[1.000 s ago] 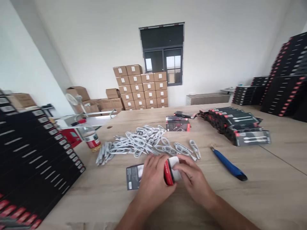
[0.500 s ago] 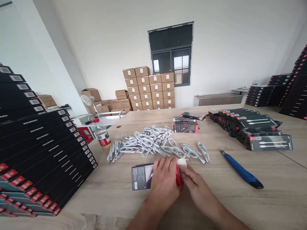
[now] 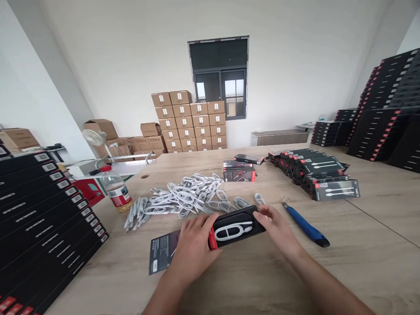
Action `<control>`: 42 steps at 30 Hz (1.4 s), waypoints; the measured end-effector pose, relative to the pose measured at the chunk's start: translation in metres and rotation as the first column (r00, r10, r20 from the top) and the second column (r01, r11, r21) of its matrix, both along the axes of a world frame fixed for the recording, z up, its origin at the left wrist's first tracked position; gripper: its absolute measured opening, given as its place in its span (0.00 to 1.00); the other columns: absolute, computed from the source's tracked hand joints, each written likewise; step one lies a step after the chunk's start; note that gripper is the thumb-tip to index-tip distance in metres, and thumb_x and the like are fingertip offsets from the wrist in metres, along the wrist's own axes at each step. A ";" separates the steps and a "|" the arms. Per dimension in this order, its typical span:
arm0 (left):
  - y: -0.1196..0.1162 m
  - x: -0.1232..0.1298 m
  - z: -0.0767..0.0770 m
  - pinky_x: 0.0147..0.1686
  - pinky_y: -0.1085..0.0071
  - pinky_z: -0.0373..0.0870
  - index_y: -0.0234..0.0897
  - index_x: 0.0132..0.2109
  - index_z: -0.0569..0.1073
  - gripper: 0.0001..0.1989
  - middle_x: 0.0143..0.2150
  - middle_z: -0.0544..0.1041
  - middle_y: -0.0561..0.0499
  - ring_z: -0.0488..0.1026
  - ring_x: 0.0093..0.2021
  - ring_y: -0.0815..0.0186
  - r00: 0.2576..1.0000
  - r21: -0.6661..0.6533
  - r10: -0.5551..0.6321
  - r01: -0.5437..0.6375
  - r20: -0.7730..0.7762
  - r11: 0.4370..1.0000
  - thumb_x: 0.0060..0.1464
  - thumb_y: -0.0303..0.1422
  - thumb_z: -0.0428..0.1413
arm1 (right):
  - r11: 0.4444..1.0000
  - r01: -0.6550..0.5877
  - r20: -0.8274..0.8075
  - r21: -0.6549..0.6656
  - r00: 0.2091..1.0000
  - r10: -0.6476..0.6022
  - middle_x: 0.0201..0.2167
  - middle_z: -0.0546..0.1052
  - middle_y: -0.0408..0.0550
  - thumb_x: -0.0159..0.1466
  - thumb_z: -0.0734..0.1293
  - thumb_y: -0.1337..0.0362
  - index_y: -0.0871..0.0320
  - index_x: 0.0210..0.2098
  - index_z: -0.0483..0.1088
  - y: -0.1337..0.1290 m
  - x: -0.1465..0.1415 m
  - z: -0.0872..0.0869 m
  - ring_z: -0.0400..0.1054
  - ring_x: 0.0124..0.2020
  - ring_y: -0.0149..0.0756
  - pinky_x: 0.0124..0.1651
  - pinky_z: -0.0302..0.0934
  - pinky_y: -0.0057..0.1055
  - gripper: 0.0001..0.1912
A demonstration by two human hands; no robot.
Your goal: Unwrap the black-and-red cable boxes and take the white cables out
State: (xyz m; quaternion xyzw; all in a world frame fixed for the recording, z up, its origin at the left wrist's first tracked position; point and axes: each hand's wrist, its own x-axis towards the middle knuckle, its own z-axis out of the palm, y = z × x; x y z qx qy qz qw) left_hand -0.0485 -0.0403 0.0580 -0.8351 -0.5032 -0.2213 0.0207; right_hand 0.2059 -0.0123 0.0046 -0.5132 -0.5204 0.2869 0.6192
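My left hand [image 3: 195, 243] is wrapped round a dark printed box sleeve [image 3: 160, 253] with a red end. A black inner tray [image 3: 259, 226] sticks out of the sleeve's right end, and a coiled white cable [image 3: 225, 232] lies in it. At the tray's far right end, my right hand [image 3: 274, 224] grips it between thumb and fingers. Part of the sleeve is hidden under my left hand. Just beyond the hands lies a pile of coiled white cables [image 3: 188, 194]. To the right of my right hand rests a blue utility knife [image 3: 305, 225].
Tall stacks of black boxes stand at the left [image 3: 42, 227] and right [image 3: 374, 131]. A bottle [image 3: 116, 190] stands left of the cables. Small packages [image 3: 239, 175] sit behind them, with more retail boxes [image 3: 337, 190] at the right. Cartons [image 3: 187, 122] are stacked by the wall.
The black tray with the white cable has come out of the sleeve to the right, with my right hand at its end. The view has turned to the right.
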 end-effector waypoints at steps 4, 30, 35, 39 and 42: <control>0.000 0.001 -0.004 0.58 0.50 0.62 0.46 0.61 0.68 0.35 0.56 0.77 0.47 0.72 0.56 0.50 1.000 -0.024 -0.005 0.004 -0.018 1.000 0.44 0.29 0.65 | 0.991 -0.017 0.366 0.132 0.930 -0.033 0.60 0.70 0.57 0.60 0.69 0.53 0.53 0.42 0.76 -0.005 0.005 0.005 0.63 0.63 0.53 0.61 0.60 0.55 0.14; -0.002 -0.001 0.002 0.61 0.50 0.64 0.47 0.65 0.65 0.40 0.61 0.75 0.46 0.71 0.61 0.50 0.993 -0.069 0.010 -0.002 0.118 0.998 0.45 0.32 0.67 | 0.996 -0.086 0.007 -0.010 0.996 0.086 0.48 0.81 0.56 0.61 0.67 0.42 0.56 0.47 0.76 0.006 0.004 -0.002 0.74 0.50 0.49 0.55 0.68 0.49 0.27; -0.007 0.008 0.001 0.60 0.50 0.66 0.50 0.69 0.58 0.48 0.61 0.74 0.46 0.71 0.60 0.50 0.983 0.004 -0.143 0.143 0.111 0.990 0.43 0.30 0.69 | 0.937 -0.349 -0.033 -0.006 0.937 0.349 0.54 0.77 0.55 0.65 0.67 0.45 0.54 0.59 0.69 -0.026 -0.043 -0.001 0.74 0.50 0.45 0.50 0.71 0.42 0.29; -0.015 0.017 0.003 0.58 0.52 0.67 0.52 0.71 0.54 0.50 0.59 0.75 0.47 0.72 0.58 0.52 0.972 0.048 -0.221 0.217 0.084 0.975 0.45 0.29 0.68 | 0.864 -0.502 -0.021 0.039 0.864 0.503 0.45 0.80 0.49 0.71 0.61 0.48 0.53 0.55 0.73 -0.050 -0.065 0.015 0.75 0.45 0.41 0.50 0.70 0.37 0.22; -0.018 0.018 0.006 0.58 0.54 0.68 0.54 0.71 0.53 0.46 0.61 0.72 0.46 0.70 0.60 0.52 0.960 0.115 -0.271 0.262 0.069 0.958 0.50 0.32 0.66 | 0.884 -0.465 -0.079 0.054 0.880 0.468 0.43 0.81 0.47 0.69 0.63 0.46 0.53 0.49 0.76 -0.052 -0.064 0.026 0.74 0.45 0.41 0.51 0.69 0.36 0.21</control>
